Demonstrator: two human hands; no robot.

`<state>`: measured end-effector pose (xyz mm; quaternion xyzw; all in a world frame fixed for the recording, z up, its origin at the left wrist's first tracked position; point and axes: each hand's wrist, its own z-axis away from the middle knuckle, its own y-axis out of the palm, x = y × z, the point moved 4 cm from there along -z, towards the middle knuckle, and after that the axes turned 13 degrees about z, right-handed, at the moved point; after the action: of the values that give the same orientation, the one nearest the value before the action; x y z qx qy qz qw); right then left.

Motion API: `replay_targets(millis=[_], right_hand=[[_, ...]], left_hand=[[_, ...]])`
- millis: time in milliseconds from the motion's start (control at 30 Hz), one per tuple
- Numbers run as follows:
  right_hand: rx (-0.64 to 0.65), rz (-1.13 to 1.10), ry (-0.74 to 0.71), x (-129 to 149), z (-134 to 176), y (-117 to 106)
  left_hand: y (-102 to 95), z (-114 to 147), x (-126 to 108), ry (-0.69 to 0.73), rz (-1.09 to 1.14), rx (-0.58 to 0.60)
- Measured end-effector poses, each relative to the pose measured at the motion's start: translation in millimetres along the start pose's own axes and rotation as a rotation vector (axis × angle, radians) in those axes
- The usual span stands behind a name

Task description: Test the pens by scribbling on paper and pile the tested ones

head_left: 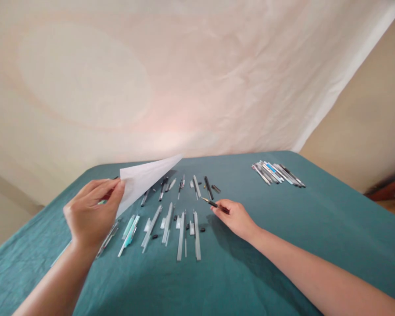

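My left hand (94,208) pinches a white sheet of paper (145,177) by its near corner, lifted and tilted over the left part of the table. A small dark tip shows above those fingers; what it belongs to is hidden. In my right hand (233,217) is a black pen (213,203) with a gold-coloured tip, uncapped and pointing left. Several clear pen barrels (197,237) lie in a near row with refills and small black caps beside them. Behind them is a row of pen parts, including a black barrel (208,188) and a dark cap (216,188).
A green cloth (283,245) covers the table. At the back right lies a bunch of several pens (278,173). Turquoise pen parts (130,232) rest near my left forearm. A pale sheet (200,79) hangs behind the table's far edge.
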<state>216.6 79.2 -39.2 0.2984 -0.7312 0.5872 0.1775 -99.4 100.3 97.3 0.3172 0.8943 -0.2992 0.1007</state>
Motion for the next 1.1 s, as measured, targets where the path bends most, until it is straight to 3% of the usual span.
replay_targets(millis=[100, 200, 300, 367, 433, 500, 667, 767, 833, 933, 1100], right_hand=[[-0.017, -0.052, 0.038, -6, -1, -1], [-0.003, -0.101, 0.077, -10, -1, -1], [-0.003, -0.114, 0.104, -12, -2, -3], [-0.012, -0.108, 0.107, -12, -2, -5], [-0.026, -0.102, 0.106, -11, -3, -6], [-0.031, -0.098, 0.104, -12, -4, -7], [0.009, -0.168, 0.107, -10, -5, -7], [0.078, -0.307, 0.069, 0, -3, -10], [0.147, -0.415, 0.032, 10, 0, -13], [0.240, -0.513, 0.009, 24, 5, -17], [0.259, -0.488, 0.024, 34, 9, -17]], left_hand=[[-1.9, 5, -3, 0.088, -0.009, -0.006], [3.0, 17, -12, 0.291, -0.053, 0.110], [21.0, 42, -27, 0.536, -0.066, 0.480], [33.8, 61, -36, 0.573, -0.033, 0.747], [43.7, 74, -42, 0.448, 0.021, 0.946], [49.5, 81, -49, 0.248, 0.165, 1.059], [63.2, 84, -69, -0.458, 0.863, 1.168], [78.6, 84, -76, -0.783, 1.217, 1.083], [90.1, 83, -79, -0.824, 1.298, 0.998], [105.3, 84, -85, -0.728, 1.257, 0.951], [121.4, 96, -90, -0.671, 1.153, 0.922]])
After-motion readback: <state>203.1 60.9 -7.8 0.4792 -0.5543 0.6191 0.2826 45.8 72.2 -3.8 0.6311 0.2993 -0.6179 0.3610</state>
